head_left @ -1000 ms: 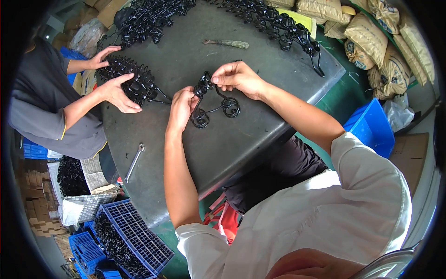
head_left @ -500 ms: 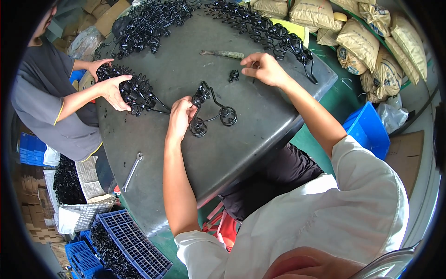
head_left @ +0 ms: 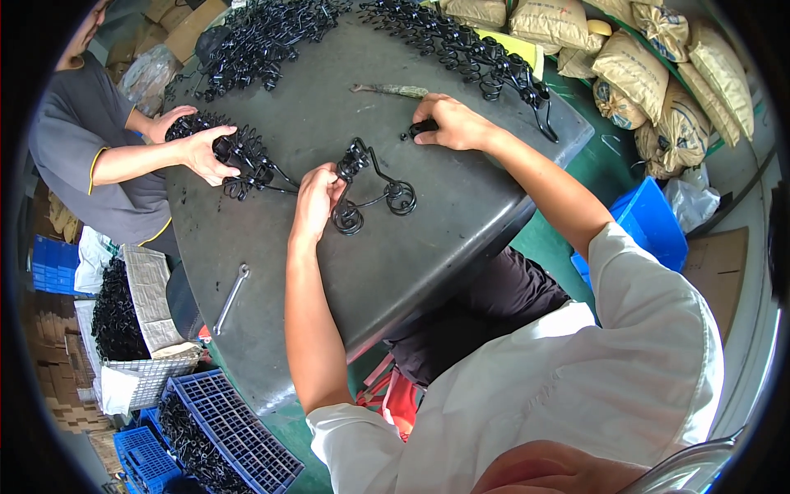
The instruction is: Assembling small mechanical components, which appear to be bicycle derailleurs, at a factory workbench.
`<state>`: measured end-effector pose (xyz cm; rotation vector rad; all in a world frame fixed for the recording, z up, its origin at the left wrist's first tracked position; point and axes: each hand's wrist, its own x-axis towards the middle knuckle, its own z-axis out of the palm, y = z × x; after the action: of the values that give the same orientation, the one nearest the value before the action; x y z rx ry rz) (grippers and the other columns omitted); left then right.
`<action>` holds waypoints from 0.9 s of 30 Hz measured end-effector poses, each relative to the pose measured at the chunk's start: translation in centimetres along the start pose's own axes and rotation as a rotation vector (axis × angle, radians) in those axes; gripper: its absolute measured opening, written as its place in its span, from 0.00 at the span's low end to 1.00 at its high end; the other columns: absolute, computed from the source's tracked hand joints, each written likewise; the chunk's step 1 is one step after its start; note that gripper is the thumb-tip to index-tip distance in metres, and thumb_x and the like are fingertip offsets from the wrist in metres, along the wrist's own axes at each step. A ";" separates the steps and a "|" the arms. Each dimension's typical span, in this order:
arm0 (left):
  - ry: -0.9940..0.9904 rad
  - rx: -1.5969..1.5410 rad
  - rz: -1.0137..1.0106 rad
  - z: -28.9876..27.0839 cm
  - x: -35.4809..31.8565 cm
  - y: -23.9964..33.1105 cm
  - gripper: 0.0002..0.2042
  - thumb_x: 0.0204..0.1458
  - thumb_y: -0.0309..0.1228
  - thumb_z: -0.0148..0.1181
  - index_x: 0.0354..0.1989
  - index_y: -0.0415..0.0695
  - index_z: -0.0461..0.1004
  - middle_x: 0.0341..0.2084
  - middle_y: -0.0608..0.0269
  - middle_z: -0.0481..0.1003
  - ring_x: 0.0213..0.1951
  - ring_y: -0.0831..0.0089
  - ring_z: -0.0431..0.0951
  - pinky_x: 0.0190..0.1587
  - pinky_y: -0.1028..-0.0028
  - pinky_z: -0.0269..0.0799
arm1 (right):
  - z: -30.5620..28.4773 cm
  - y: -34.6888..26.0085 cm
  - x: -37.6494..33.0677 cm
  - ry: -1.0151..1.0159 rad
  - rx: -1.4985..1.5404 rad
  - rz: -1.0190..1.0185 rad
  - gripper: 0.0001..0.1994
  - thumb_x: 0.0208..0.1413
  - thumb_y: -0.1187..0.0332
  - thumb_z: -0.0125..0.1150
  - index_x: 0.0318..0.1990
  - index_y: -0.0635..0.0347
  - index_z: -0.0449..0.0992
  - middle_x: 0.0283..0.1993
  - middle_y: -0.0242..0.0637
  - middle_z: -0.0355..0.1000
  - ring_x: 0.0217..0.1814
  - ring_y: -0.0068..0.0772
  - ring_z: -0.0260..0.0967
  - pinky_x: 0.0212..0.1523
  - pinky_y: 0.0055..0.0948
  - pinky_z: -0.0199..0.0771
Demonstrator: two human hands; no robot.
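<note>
The left hand [head_left: 314, 204] is gripping in narrowed fingers a black coiled-wire part [head_left: 354, 162], seemingly part-assembled, at centre, while the right hand [head_left: 451, 123] is pinching a black piece [head_left: 423, 127], apparently unattached, at upper centre.

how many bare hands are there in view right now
4: the wearer's left hand, on a black bent-wire part with two coils; the wearer's right hand, at a small black piece; the co-worker's far hand and near hand, at a bundle of black coiled wire.
</note>
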<state>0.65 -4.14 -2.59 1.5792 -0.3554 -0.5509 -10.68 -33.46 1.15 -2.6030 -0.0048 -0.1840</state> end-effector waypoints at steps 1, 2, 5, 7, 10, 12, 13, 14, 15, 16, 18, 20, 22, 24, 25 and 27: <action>-0.017 -0.003 -0.001 0.0 0.0 0.0 0.20 0.54 0.37 0.51 0.51 0.38 0.73 0.29 0.69 0.74 0.26 0.84 0.71 0.22 0.82 0.59 | 0.1 0.4 -0.4 0.015 -0.020 -0.037 0.18 0.51 0.67 0.69 0.49 0.64 0.78 0.54 0.47 0.71 0.63 0.50 0.65 0.66 0.41 0.62; -0.031 -0.007 -0.001 -0.1 0.0 0.0 0.19 0.54 0.37 0.51 0.50 0.38 0.73 0.29 0.70 0.74 0.26 0.85 0.71 0.22 0.82 0.59 | 0.2 0.3 -0.6 0.030 -0.038 -0.077 0.20 0.50 0.67 0.69 0.50 0.63 0.78 0.55 0.47 0.70 0.64 0.50 0.64 0.67 0.40 0.62; -0.022 -0.016 0.004 0.1 -0.2 0.2 0.16 0.54 0.37 0.51 0.45 0.40 0.74 0.28 0.71 0.74 0.24 0.86 0.69 0.21 0.82 0.57 | 0.7 -0.2 -1.0 0.161 -0.045 -0.145 0.22 0.50 0.65 0.69 0.52 0.64 0.78 0.56 0.48 0.71 0.63 0.51 0.65 0.66 0.42 0.62; 0.013 -0.015 0.005 0.7 -0.3 0.6 0.14 0.54 0.38 0.51 0.43 0.41 0.74 0.27 0.72 0.73 0.24 0.86 0.69 0.20 0.82 0.57 | 0.6 -0.4 -0.5 0.110 -0.046 -0.147 0.23 0.50 0.66 0.68 0.54 0.63 0.77 0.58 0.48 0.69 0.65 0.50 0.63 0.67 0.41 0.62; -0.027 0.009 0.019 0.2 -0.3 0.6 0.14 0.54 0.38 0.51 0.41 0.42 0.74 0.27 0.72 0.73 0.24 0.86 0.69 0.20 0.83 0.56 | 0.5 -0.8 -0.3 0.043 -0.056 -0.152 0.23 0.50 0.68 0.67 0.56 0.63 0.76 0.60 0.46 0.68 0.66 0.50 0.61 0.68 0.40 0.61; -0.060 0.006 0.015 0.0 -0.3 0.5 0.15 0.54 0.38 0.51 0.44 0.42 0.74 0.28 0.72 0.73 0.25 0.86 0.71 0.20 0.82 0.57 | 0.2 -0.3 -0.1 0.036 -0.099 -0.136 0.24 0.51 0.68 0.67 0.56 0.64 0.75 0.60 0.47 0.68 0.65 0.49 0.63 0.68 0.41 0.61; -0.058 0.005 0.014 -0.1 -0.3 0.4 0.15 0.54 0.38 0.51 0.44 0.42 0.74 0.28 0.72 0.73 0.25 0.86 0.71 0.20 0.82 0.57 | 0.0 0.0 0.0 0.034 -0.099 -0.137 0.24 0.51 0.68 0.67 0.56 0.64 0.75 0.60 0.47 0.68 0.65 0.49 0.63 0.68 0.41 0.61; -0.028 0.013 0.001 0.2 -0.5 0.7 0.16 0.54 0.38 0.51 0.46 0.41 0.74 0.29 0.72 0.73 0.26 0.86 0.71 0.20 0.83 0.57 | -0.3 0.1 -0.1 0.005 -0.037 -0.111 0.21 0.50 0.69 0.68 0.52 0.65 0.76 0.56 0.46 0.69 0.59 0.47 0.67 0.62 0.40 0.66; 0.002 0.022 -0.012 0.4 -0.7 0.8 0.18 0.54 0.38 0.51 0.48 0.40 0.74 0.29 0.72 0.74 0.26 0.86 0.72 0.21 0.83 0.58 | -0.6 0.2 -0.1 -0.023 0.024 -0.084 0.19 0.49 0.70 0.69 0.49 0.66 0.77 0.51 0.46 0.71 0.54 0.46 0.72 0.56 0.39 0.71; 0.002 0.020 -0.014 0.3 -0.7 0.6 0.18 0.54 0.38 0.51 0.48 0.40 0.74 0.29 0.72 0.74 0.26 0.86 0.72 0.21 0.83 0.58 | -0.7 0.3 -0.3 -0.052 0.085 -0.057 0.16 0.48 0.71 0.71 0.45 0.67 0.78 0.47 0.46 0.73 0.48 0.44 0.76 0.50 0.39 0.76; 0.022 0.028 -0.008 0.2 -0.4 0.3 0.20 0.55 0.38 0.51 0.51 0.38 0.74 0.30 0.71 0.75 0.26 0.86 0.72 0.21 0.83 0.58 | -0.2 1.1 -0.6 0.020 0.094 -0.121 0.13 0.47 0.74 0.72 0.41 0.67 0.78 0.42 0.43 0.73 0.41 0.40 0.77 0.43 0.37 0.78; -0.005 0.023 -0.019 -0.2 -0.1 0.2 0.23 0.54 0.38 0.52 0.55 0.35 0.70 0.32 0.67 0.74 0.30 0.80 0.74 0.30 0.80 0.66 | 0.0 1.5 -0.7 0.085 0.156 -0.151 0.13 0.48 0.72 0.72 0.41 0.66 0.78 0.41 0.41 0.73 0.39 0.37 0.76 0.40 0.36 0.78; -0.027 0.020 -0.031 -0.5 -0.1 0.2 0.27 0.54 0.37 0.53 0.59 0.31 0.67 0.34 0.63 0.73 0.34 0.75 0.76 0.39 0.77 0.74 | 0.3 1.6 -1.1 0.120 0.188 -0.147 0.12 0.48 0.72 0.72 0.40 0.65 0.79 0.39 0.40 0.75 0.38 0.35 0.76 0.39 0.34 0.78; -0.049 0.033 -0.048 -0.6 -0.1 0.3 0.27 0.54 0.36 0.53 0.59 0.30 0.66 0.36 0.62 0.73 0.36 0.75 0.76 0.42 0.75 0.75 | 0.2 1.8 -1.4 0.157 0.219 -0.144 0.11 0.49 0.72 0.73 0.39 0.64 0.80 0.37 0.39 0.76 0.36 0.33 0.76 0.38 0.33 0.78; -0.049 0.033 -0.049 -0.6 0.0 0.3 0.27 0.54 0.36 0.53 0.59 0.30 0.66 0.36 0.62 0.73 0.36 0.75 0.76 0.42 0.75 0.75 | 0.0 2.1 -1.6 0.181 0.299 -0.024 0.10 0.49 0.72 0.72 0.38 0.64 0.81 0.35 0.38 0.78 0.35 0.32 0.77 0.39 0.32 0.78; -0.044 0.002 -0.033 -0.5 0.1 0.3 0.27 0.54 0.36 0.54 0.60 0.29 0.66 0.37 0.61 0.73 0.38 0.75 0.75 0.46 0.72 0.76 | -0.4 2.4 -1.7 0.206 0.380 0.096 0.09 0.50 0.72 0.72 0.37 0.63 0.82 0.33 0.38 0.79 0.34 0.30 0.77 0.39 0.30 0.78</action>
<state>1.03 -3.78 -2.31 1.5795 -0.3638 -0.6113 -12.31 -35.69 0.03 -2.1908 0.1441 -0.3772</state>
